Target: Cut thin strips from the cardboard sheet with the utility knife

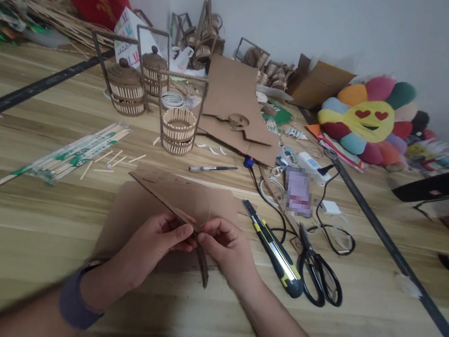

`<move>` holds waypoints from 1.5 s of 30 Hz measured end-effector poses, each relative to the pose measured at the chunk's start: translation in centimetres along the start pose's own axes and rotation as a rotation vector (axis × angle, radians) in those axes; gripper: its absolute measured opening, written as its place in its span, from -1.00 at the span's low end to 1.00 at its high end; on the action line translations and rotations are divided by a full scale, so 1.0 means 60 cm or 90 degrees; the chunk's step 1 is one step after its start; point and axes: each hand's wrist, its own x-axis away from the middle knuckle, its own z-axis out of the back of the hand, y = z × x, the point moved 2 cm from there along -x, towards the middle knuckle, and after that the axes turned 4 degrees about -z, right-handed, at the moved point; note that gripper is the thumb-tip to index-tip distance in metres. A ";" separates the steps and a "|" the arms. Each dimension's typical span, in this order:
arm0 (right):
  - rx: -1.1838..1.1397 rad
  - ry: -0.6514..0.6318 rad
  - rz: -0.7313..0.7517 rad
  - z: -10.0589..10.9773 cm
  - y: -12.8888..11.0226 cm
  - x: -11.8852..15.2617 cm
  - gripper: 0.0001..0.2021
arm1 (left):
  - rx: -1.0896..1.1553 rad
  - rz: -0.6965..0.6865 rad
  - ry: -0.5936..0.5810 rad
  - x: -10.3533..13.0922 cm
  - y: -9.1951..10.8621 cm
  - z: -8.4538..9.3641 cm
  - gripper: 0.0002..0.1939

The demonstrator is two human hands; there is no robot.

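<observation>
With the left hand [159,239], pinching a thin cardboard strip [202,266] above a cardboard sheet [124,214], toward the near edge of the desk [39,228]; with the right hand [227,247], pinching it close beside, left of a utility knife [275,251] and scissors [311,253].

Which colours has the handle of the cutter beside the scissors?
The cutter's handle is mainly black and yellow; see head view.

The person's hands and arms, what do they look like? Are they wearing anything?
The left hand and the right hand are bare, without gloves. Around the left forearm, near the wrist, is a wide greyish-blue band. The right forearm has nothing on it that shows. No sleeves show on either arm.
</observation>
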 end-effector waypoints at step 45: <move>0.558 0.199 0.671 -0.020 -0.095 0.088 -0.82 | -0.219 -0.457 -0.161 0.051 0.034 -0.027 -0.86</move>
